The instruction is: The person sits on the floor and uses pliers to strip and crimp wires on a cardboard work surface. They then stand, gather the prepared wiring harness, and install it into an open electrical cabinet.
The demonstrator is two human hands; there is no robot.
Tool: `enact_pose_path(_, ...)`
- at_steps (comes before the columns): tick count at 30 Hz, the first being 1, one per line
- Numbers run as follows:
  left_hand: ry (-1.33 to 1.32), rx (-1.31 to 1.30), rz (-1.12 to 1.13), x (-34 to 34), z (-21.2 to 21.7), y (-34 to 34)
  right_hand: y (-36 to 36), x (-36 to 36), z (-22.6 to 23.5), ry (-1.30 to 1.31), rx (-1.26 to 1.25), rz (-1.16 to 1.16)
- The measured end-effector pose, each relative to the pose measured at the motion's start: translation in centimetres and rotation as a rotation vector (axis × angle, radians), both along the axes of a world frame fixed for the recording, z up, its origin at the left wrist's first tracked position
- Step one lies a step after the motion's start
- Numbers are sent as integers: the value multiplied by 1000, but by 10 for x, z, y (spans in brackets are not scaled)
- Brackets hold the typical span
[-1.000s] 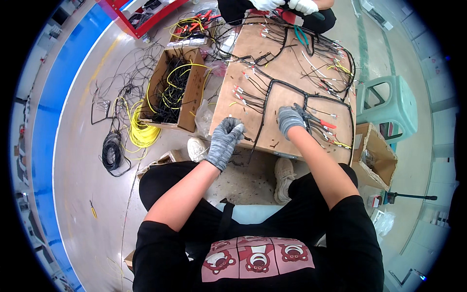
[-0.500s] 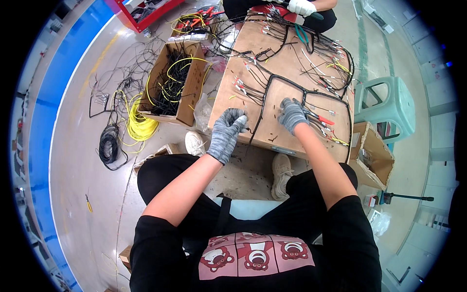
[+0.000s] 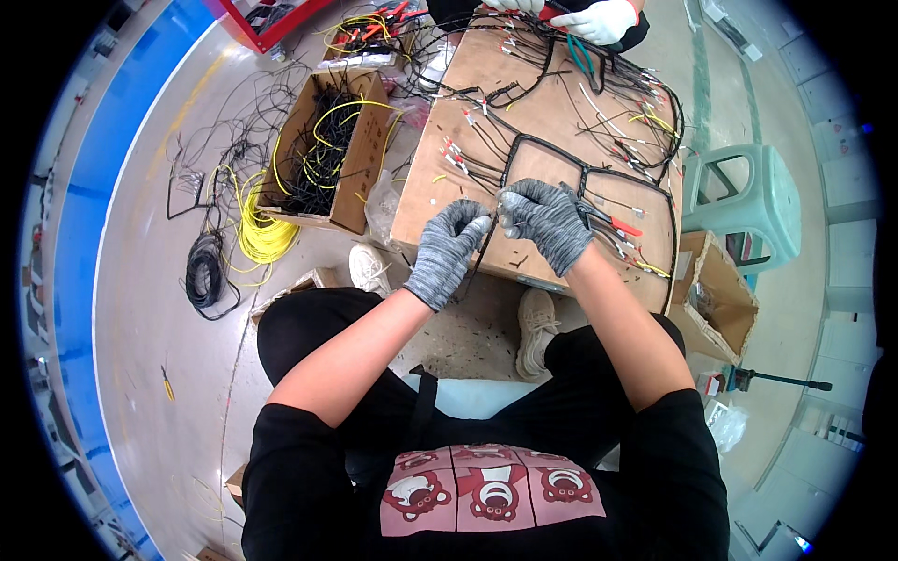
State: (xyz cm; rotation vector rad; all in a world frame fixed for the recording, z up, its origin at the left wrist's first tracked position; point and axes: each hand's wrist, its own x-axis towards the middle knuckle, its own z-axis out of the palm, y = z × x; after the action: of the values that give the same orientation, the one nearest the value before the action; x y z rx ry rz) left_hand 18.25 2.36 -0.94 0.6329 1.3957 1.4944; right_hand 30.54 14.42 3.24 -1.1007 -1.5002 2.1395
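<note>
Both my hands wear grey knit gloves and meet over the near part of a wooden board. My left hand (image 3: 449, 251) is closed in a pinch beside a hanging black branch of a taped wire harness (image 3: 547, 148). Just right of it, my right hand (image 3: 550, 226) has thumb and fingers pressed together. Whatever lies between the fingertips is too small to make out. Red-handled pliers (image 3: 617, 224) lie on the board beside my right hand, partly covered by it. Several wire ends with red and white tips (image 3: 456, 157) fan out left of the harness.
The wooden board (image 3: 426, 201) carries more harness loops. Across it, another person's white-gloved hand (image 3: 599, 22) works near green-handled pliers (image 3: 580, 54). At left stand a carton (image 3: 360, 178) of black wires and a yellow wire coil (image 3: 267, 234). A green stool (image 3: 758, 201) and a carton (image 3: 725, 309) stand right.
My right hand has moved left, from beside the harness to my left hand's fingertips, and its fingers have closed. My left hand shifted slightly. The other person's hands moved over the board's far edge.
</note>
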Motion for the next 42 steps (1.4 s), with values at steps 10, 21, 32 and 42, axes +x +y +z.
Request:
enact_pose_path(10, 36, 22, 10, 4, 2, 5, -1, 0, -2, 31, -73, -24)
enact_pose_path(21, 296, 5, 110, 2, -3, 6, -6, -5, -9, -5, 47, 7)
enact_pose_path(32, 339, 47, -102, -5, 22, 7, -2, -2, -10, -80, 156, 110)
enact_pose_path(42, 148, 80, -96, -8, 16, 12, 19, 33, -20, -386, 729, 230)
